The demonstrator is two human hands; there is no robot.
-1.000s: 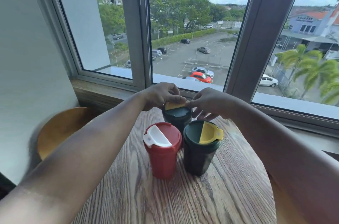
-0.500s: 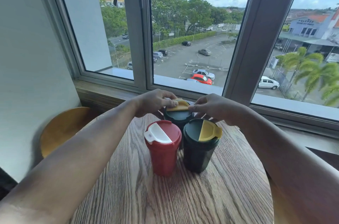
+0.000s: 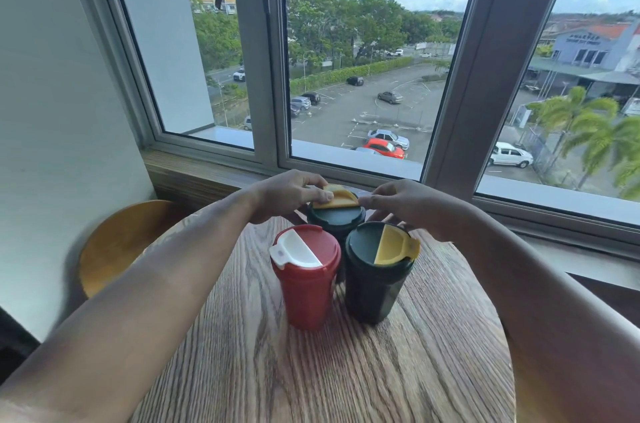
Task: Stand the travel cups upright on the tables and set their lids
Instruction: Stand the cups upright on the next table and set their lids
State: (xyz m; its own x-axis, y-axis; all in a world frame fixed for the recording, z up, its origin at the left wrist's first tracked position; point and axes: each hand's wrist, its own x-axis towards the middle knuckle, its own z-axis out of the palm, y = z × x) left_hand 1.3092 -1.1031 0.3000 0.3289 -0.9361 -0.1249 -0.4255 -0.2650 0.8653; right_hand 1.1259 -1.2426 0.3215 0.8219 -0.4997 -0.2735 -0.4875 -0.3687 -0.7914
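Three travel cups stand upright, close together, on a round wooden table (image 3: 311, 370). The red cup (image 3: 306, 287) at front left has a white flap on its lid. The dark green cup (image 3: 375, 280) at front right has a yellow flap lying flat. A second dark green cup (image 3: 337, 216) stands behind them. Its yellow flap (image 3: 336, 198) is tilted up. My left hand (image 3: 287, 195) pinches the flap's left end and my right hand (image 3: 405, 204) touches its right end.
A wooden window sill (image 3: 194, 176) and large window frame (image 3: 485, 76) run just behind the table. A round yellow-brown stool seat (image 3: 121, 239) sits low at the left by the white wall.
The yellow flap on the rear green cup has lifted from nearly flat to tilted up between my fingers. Both hands stay at that lid; the view shifted slightly.
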